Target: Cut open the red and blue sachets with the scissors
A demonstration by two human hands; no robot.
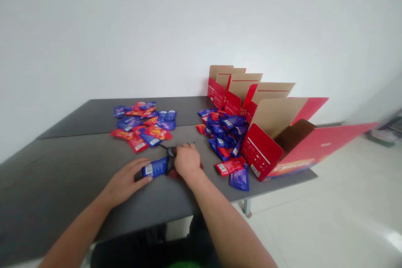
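Note:
Near the table's middle, my left hand (132,178) is closed around the left end of a small blue packet (156,168), thumb below and fingers above. Black material shows at that end. The packet's right end meets a black device (170,160) with a short dark strip or cable behind it; its exact kind is unclear. My right hand (187,160) is closed over the device's right side, its fingertips mostly hidden. Reddish bits show beneath this hand, too covered to name.
Loose red and blue packets (158,132) lie at the back left. Another heap of packets (224,130) is at right, beside a row of open red cartons (264,150) with raised flaps. A grey table (78,167) stands against a white wall; its front edge is close to me.

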